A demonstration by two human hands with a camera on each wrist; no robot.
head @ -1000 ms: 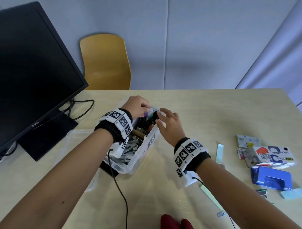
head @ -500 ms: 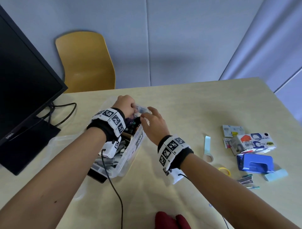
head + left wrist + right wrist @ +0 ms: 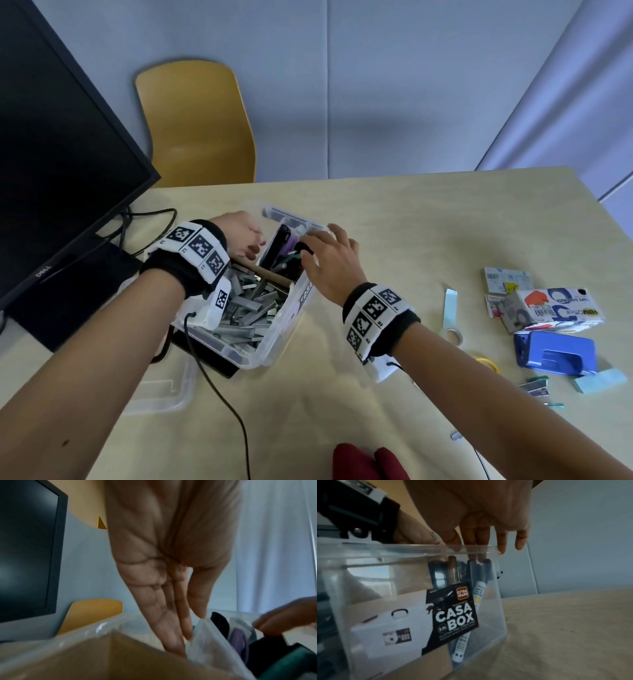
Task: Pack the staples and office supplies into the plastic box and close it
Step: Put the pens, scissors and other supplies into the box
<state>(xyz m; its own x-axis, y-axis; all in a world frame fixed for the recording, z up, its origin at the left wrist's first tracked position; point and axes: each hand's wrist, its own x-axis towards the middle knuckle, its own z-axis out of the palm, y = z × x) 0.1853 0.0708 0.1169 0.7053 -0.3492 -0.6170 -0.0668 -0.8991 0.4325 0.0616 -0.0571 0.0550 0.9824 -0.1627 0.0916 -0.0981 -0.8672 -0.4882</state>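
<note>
The plastic box [image 3: 277,342] sits centre-left in the head view, holding loose staples [image 3: 250,301], with markers [image 3: 279,241] upright at its far end. Packing seems under way. The right hand [image 3: 332,263], fingers spread, rests its tips on the marker caps. The left hand [image 3: 236,236] has straight, close fingers against a clear sleeve [image 3: 205,635]; I cannot tell if it pinches. The next move is probably to fetch the hole punch [image 3: 555,353] at right. The lid [image 3: 164,390] lies lower left.

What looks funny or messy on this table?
The plastic box sits partly on a flat black thing poking out beneath its near corner, so it seems tipped. Some staples lie loose by the blue hole punch.
</note>
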